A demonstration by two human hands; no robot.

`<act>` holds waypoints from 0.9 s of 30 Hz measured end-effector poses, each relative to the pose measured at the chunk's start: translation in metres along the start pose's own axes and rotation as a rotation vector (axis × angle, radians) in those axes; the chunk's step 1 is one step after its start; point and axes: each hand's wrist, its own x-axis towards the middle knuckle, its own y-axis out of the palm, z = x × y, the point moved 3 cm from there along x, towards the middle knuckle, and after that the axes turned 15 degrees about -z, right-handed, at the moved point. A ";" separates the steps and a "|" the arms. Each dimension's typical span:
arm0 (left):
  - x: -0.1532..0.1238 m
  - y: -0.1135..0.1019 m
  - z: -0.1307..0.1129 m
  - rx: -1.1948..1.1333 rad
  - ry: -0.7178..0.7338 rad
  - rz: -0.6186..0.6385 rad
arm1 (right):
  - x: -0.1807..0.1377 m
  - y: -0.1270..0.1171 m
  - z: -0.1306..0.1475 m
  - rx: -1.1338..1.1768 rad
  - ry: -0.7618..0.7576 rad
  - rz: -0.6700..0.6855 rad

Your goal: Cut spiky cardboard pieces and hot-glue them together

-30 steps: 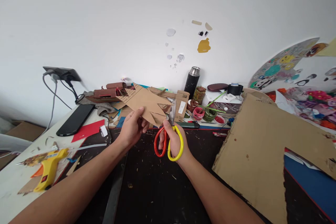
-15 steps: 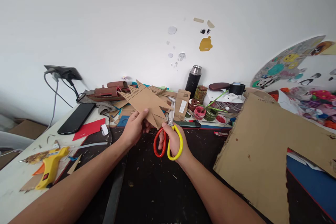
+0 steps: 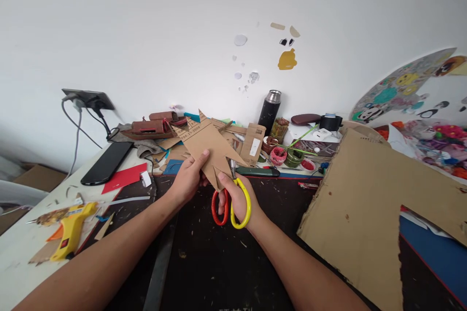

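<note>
My left hand [image 3: 188,178] pinches a jagged, pointed piece of brown cardboard [image 3: 207,145] and holds it up over the dark cutting mat [image 3: 219,252]. My right hand [image 3: 237,199] is closed through the handles of scissors [image 3: 233,199] with one red and one yellow loop. The short blades point up and bite into the lower right edge of the cardboard piece.
A large brown cardboard sheet [image 3: 365,209] with a cut-out notch lies at the right. A yellow glue gun [image 3: 71,231] and a red paper [image 3: 122,178] lie at the left, beside a black phone [image 3: 107,163]. A black flask [image 3: 270,112], paint pots [image 3: 279,156] and scraps crowd the back.
The cardboard piece has turned a little and its point now stands more upright. The scissors' handles have closed somewhat as the blades went further into the edge.
</note>
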 end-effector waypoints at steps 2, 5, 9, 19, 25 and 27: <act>-0.001 0.001 0.001 -0.019 -0.003 -0.029 | 0.001 0.001 -0.003 -0.006 0.010 0.001; -0.005 0.003 0.004 -0.070 -0.015 -0.080 | 0.002 0.001 -0.006 -0.014 0.007 -0.032; 0.008 -0.004 -0.003 -0.194 -0.022 -0.192 | 0.000 0.002 -0.007 0.019 -0.034 -0.048; 0.045 -0.033 -0.029 -0.429 -0.021 -0.299 | -0.007 0.005 -0.012 -0.099 0.025 -0.014; 0.035 -0.022 -0.024 -0.373 -0.008 -0.209 | -0.009 0.005 -0.004 -0.172 -0.017 0.159; 0.035 -0.022 -0.024 -0.356 0.000 -0.201 | -0.011 0.006 -0.004 -0.179 -0.002 0.200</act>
